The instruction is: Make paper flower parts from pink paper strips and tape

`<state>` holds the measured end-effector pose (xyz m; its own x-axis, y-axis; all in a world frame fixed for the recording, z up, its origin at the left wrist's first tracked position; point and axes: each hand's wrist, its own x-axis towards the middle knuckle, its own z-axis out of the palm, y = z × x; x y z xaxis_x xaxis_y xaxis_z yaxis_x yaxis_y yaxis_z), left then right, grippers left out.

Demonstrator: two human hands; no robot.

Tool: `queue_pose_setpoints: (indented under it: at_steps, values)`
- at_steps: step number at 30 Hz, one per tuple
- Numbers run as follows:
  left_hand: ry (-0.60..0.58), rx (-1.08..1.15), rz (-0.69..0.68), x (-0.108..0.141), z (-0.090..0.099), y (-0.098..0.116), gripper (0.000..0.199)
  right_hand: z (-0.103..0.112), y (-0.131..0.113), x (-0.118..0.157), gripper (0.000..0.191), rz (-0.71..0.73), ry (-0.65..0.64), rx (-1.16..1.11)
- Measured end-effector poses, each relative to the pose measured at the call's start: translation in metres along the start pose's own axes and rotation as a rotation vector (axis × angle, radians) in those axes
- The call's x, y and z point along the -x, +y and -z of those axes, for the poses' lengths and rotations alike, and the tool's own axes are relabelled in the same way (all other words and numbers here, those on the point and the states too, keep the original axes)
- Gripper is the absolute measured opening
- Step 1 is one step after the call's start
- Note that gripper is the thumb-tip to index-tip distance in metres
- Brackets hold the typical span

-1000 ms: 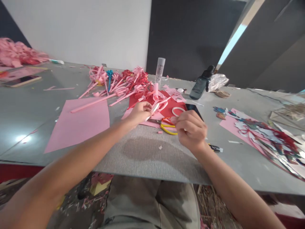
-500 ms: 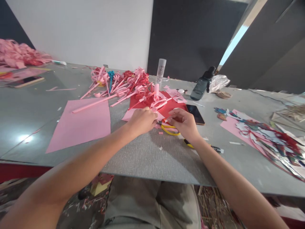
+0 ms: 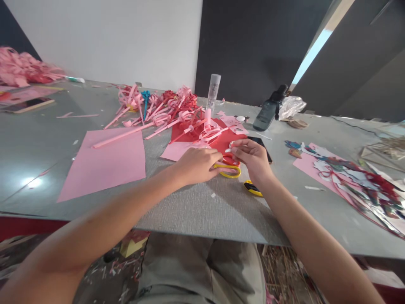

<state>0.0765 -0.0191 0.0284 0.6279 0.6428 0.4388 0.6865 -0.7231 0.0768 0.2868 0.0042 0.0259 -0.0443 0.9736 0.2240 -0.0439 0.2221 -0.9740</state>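
My left hand [image 3: 202, 164] is low over the table, its fingers curled down beside a pair of scissors [image 3: 228, 175] with yellow and red handles. It covers the blade end, and what its fingertips hold is hidden. Thumb and forefinger of my right hand [image 3: 252, 157] pinch a small white strip [image 3: 228, 150] just above the red handle. Behind both hands lies a red sheet [image 3: 224, 143], with a pink paper piece [image 3: 172, 151] partly under my left hand. A looped pink paper flower [image 3: 210, 135] rests on the red sheet.
A pink sheet [image 3: 107, 169] lies left, below piled paper flowers [image 3: 158, 109]. A clear tube [image 3: 214, 88] stands at the back. Right of it are a dark bottle [image 3: 265, 114] and a phone [image 3: 267, 154]. A yellow-black cutter [image 3: 252, 188] sits by my right wrist, and craft pieces [image 3: 357, 177] further right.
My left hand has moved right and slightly down, toward the scissors' handles. My right hand has risen slightly and now shows a white strip in its fingertips.
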Motion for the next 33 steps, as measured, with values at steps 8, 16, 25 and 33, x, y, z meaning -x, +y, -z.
queue_pose_setpoints:
  at_steps: [8,16,25,33]
  values:
    - [-0.176,0.116,-0.009,0.002,-0.009,-0.011,0.005,-0.001,-0.002,0.0,0.035,-0.04,-0.027,-0.043]
    - [0.117,0.433,0.054,-0.005,-0.006,-0.01,0.008,0.0,-0.011,0.002,0.036,-0.066,-0.048,-0.143]
    - [0.369,0.753,0.208,-0.007,-0.006,0.002,0.013,-0.003,-0.016,0.006,0.032,0.006,-0.123,-0.146]
    - [0.414,0.728,0.22,-0.007,-0.009,0.001,0.011,-0.01,-0.015,0.012,0.028,0.038,-0.097,-0.132]
